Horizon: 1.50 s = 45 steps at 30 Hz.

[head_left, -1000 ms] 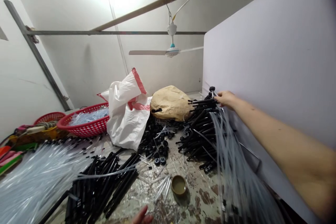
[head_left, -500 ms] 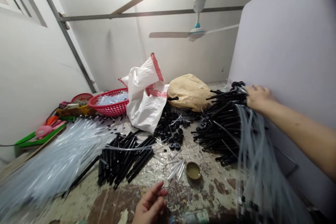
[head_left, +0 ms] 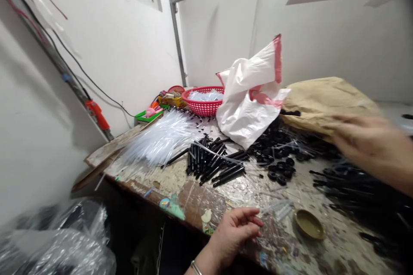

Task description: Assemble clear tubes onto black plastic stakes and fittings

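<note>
My left hand (head_left: 237, 232) rests at the table's front edge, palm turned inward. Its fingers are loosely bent and apart, with nothing in them. Close to it lie short clear tubes (head_left: 282, 210) and a small round dish (head_left: 309, 224) with liquid in it. Over at the right, my right hand (head_left: 364, 142) is smeared by motion in front of the tan bag (head_left: 332, 94), above a pile of black rods (head_left: 348, 189). Whether it holds anything cannot be made out. Black ring-shaped parts (head_left: 282, 169) lie in the middle, left of that pile.
A bundle of clear tubes (head_left: 155, 139) and black sticks (head_left: 209, 159) lie on the left half of the table. Behind them stand a red basket (head_left: 203, 107), a white sack (head_left: 248, 107) and a green tray (head_left: 145, 117). Plastic bags (head_left: 61, 240) sit below, left.
The view has swung left, bringing the window and bags into sight. My right hand has left the far end of the black rod pile and moved toward me. My left hand looks much the same.
</note>
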### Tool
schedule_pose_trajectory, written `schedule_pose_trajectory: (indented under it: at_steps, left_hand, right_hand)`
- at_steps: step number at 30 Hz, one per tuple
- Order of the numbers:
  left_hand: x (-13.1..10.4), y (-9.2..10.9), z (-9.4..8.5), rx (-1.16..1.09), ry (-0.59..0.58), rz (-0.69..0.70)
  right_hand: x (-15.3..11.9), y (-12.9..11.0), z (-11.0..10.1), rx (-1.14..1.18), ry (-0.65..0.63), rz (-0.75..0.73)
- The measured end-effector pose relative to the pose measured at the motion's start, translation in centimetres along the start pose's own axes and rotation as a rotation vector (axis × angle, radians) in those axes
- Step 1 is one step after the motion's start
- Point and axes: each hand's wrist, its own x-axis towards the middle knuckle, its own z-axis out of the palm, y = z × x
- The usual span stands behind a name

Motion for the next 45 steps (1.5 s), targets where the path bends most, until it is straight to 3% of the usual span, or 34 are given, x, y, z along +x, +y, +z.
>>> schedule_pose_trajectory:
  at_steps: [2,4,8,11,14,18,22,27,29,33,37,45]
  left_hand:
    - [0.0,-0.3,-0.1,-0.013,-0.008,-0.008]
    - [0.2,-0.6,-0.4,-0.028,-0.02,-0.009]
    - [0.7,-1.2,-0.9,-0.079,-0.05,-0.022]
    - [1.0,-1.3,-1.2,-0.098,-0.084,-0.051]
    - [1.0,-1.0,-1.2,-0.096,-0.122,-0.073]
    - [0.8,-0.7,-1.2,-0.116,-0.122,-0.078]
    - [0.8,-0.8,-1.1,-0.147,-0.101,-0.062]
    - [0.7,-0.8,-0.9,-0.165,-0.051,-0.077]
    - [0.7,-0.7,-0.9,-0.162,-0.044,-0.067]
    - [0.7,-0.8,-1.0,-0.151,-0.04,-0.05]
    - [0.7,-0.8,-1.0,-0.166,-0.038,-0.055]
    - [1.2,-1.5,-1.5,-0.227,-0.034,-0.085]
  right_hand:
    - [0.0,-4.9,3.1,0.144,-0.131,-0.077]
    - [-0.3,-9.7,6.5,0.231,-0.409,-0.072]
    - [-1.0,-17.1,12.2,0.221,-0.58,-0.081]
    - [-0.6,-19.4,14.2,0.202,-0.619,-0.047]
    - [0.6,-19.1,14.6,0.225,-0.641,0.003]
    - [2.2,-17.3,13.6,0.331,-0.656,0.134]
    - [2.8,-16.1,11.1,0.532,-0.64,0.246]
    - [3.8,-14.6,7.3,1.018,-0.432,0.525]
    - [4.8,-13.7,5.7,1.133,-0.324,0.57]
    - [7.3,-12.1,2.1,1.273,-0.147,0.531]
    - [9.3,-12.3,-0.5,1.313,-0.095,0.457]
    - [15.3,-16.1,-1.1,1.197,0.017,0.374]
